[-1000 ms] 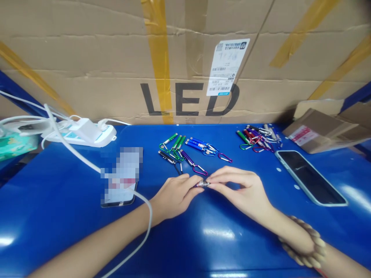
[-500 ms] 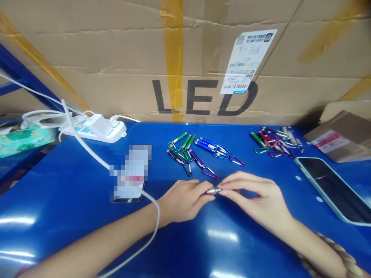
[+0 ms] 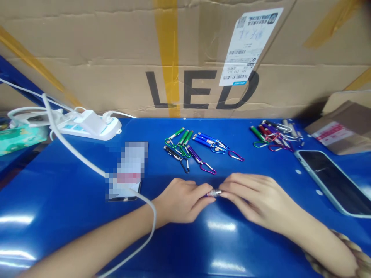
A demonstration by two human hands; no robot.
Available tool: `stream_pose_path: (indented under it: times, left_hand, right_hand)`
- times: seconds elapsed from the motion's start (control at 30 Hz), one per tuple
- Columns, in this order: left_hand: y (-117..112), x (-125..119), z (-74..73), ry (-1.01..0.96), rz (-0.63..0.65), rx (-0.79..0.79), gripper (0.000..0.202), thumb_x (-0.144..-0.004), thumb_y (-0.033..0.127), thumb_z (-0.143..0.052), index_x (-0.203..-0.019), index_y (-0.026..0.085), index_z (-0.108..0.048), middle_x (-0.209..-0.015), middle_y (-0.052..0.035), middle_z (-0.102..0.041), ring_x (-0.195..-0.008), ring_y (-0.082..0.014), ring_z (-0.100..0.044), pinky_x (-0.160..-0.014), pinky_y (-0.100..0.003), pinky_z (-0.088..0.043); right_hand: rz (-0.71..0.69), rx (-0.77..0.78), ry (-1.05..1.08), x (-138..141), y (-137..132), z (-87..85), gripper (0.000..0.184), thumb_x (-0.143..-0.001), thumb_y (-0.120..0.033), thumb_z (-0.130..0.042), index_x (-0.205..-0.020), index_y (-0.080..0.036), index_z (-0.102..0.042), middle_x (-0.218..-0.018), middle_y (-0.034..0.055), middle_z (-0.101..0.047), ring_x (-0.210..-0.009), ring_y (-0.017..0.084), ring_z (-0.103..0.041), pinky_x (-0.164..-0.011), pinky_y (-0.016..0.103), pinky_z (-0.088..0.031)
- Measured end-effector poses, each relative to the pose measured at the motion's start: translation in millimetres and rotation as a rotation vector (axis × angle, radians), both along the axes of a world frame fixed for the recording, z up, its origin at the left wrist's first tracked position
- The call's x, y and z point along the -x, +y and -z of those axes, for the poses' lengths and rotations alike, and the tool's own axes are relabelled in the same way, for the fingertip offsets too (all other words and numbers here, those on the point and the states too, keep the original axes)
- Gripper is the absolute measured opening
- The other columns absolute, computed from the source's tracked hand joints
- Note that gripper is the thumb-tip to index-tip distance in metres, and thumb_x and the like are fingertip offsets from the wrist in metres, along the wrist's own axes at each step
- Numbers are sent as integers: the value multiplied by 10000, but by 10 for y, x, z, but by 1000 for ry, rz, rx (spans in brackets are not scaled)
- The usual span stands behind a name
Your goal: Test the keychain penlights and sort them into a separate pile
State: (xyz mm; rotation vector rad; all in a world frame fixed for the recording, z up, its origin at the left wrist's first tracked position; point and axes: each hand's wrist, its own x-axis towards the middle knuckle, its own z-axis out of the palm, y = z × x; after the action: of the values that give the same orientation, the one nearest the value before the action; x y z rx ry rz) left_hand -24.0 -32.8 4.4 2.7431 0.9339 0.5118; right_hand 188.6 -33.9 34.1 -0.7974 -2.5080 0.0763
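I pinch the small flashlight point(image 3: 213, 192) from both ends, my left hand point(image 3: 182, 199) closed around its body and my right hand point(image 3: 255, 200) gripping its silver head. Both rest low on the blue table point(image 3: 203, 247), near the middle, probably to steady so small a piece. My fingers hide most of it, so its colour and clip are hard to make out.

Glossy blue table point(image 3: 72, 216), matt creased cardboard box point(image 3: 101, 58), shiny metal keychain torches point(image 3: 199, 148).
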Motion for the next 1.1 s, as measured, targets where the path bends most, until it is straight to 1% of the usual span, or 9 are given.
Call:
stream_pose_path:
  times: [0.17, 0.37, 0.5, 0.6, 0.67, 0.73, 0.93, 1.03, 1.1]
  left_hand:
    - [-6, -5, 29, 11, 13, -60, 413, -981, 340, -203, -873, 164, -561, -545, -7, -613, -500, -129, -601, -471, -218, -353]
    - [-18, -24, 62, -9, 10, -203, 380, -981, 310, -223, -836, 158, -540, -504, 6, -601, -431, -128, -573, -426, -234, -315]
    - [-23, -41, 59, 29, 8, -245, 385, -981, 303, -215, -817, 160, -532, -483, 6, -588, -409, -144, -562, -411, -248, -305]
    - [-13, -40, 56, 14, -20, -210, 373, -983, 311, -212, -805, 169, -507, -510, 6, -604, -436, -139, -585, -422, -234, -318]
    - [0, -34, 54, -6, -36, -145, 358, -985, 317, -211, -801, 174, -482, -537, 6, -619, -459, -134, -603, -436, -222, -340]
    - [14, -25, 49, -18, -31, -78, 353, -987, 325, -200, -802, 177, -461, -549, 8, -625, -463, -133, -607, -441, -215, -354]
    - [33, -7, 13, -65, 59, 29, 386, -991, 320, -121, -843, 170, -445, -548, 13, -605, -430, -118, -572, -435, -208, -369]
    - [30, -4, 6, -115, 77, 24, 369, -990, 315, -142, -837, 171, -445, -553, 14, -598, -422, -109, -556, -438, -207, -370]
    - [27, -2, 8, -143, 65, 14, 355, -989, 311, -162, -833, 171, -448, -562, 11, -600, -434, -109, -560, -443, -206, -370]
  right_hand:
    - [-54, 92, -46, 9, 41, 52, 339, -954, -185, -364, -740, -173, -627, -646, 9, -587, -548, 107, -534, -543, 225, -401]
    - [-28, 196, -29, 54, 33, 130, 367, -951, -178, -354, -674, -159, -594, -606, 10, -547, -514, 106, -480, -506, 232, -338]
    - [16, 298, 24, 103, -21, 166, 360, -941, -187, -376, -624, -166, -546, -566, -2, -518, -503, 105, -470, -499, 225, -338]
    - [69, 358, 156, 138, -50, 189, 339, -938, -175, -387, -657, -159, -576, -571, -1, -540, -502, 96, -484, -508, 204, -367]
    - [91, 325, 226, 153, -56, 207, 315, -936, -166, -396, -705, -148, -609, -599, 12, -574, -519, 96, -505, -525, 199, -389]
    - [90, 240, 242, 158, -56, 225, 303, -933, -162, -410, -723, -137, -626, -617, 26, -600, -532, 104, -523, -530, 205, -399]
    - [71, -20, 241, 149, -80, 204, 286, -933, -170, -426, -738, -143, -634, -615, 22, -612, -511, 104, -523, -511, 217, -395]
    - [60, -64, 188, 144, -76, 158, 264, -925, -176, -448, -744, -132, -634, -612, 27, -599, -509, 107, -513, -509, 224, -391]
    - [58, -47, 169, 146, -59, 131, 245, -919, -171, -463, -739, -134, -626, -628, 25, -595, -518, 102, -509, -516, 219, -387]
